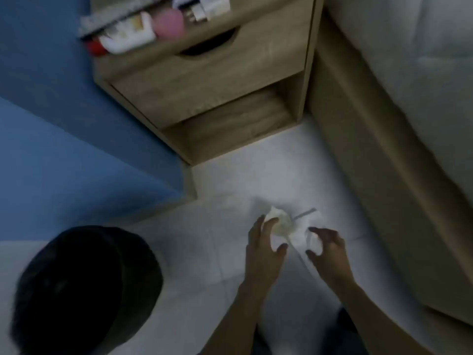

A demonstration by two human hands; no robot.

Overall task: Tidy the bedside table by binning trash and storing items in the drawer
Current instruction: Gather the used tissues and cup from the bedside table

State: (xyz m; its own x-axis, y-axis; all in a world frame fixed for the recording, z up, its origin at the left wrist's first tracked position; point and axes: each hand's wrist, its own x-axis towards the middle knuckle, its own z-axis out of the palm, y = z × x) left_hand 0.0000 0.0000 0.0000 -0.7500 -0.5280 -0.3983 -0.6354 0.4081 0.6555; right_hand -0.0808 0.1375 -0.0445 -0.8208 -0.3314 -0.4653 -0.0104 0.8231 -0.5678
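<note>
My left hand (266,245) grips a crumpled white tissue wad (280,224) above the white tiled floor. My right hand (329,249) holds another white crumpled piece (313,243); a thin stick-like item (305,213) pokes out between the two. A black bin (84,288) with a dark liner stands at the lower left, apart from both hands. The wooden bedside table (210,80) is at the top, its drawer (217,62) shut. On its top lie a white bottle (128,34), a pink round object (169,23) and other blurred items.
A blue wall (64,124) runs along the left. The bed with a wooden frame (371,139) and white bedding (409,60) fills the right side. The table's lower shelf (230,119) is open. White floor tiles (256,180) lie between table and hands.
</note>
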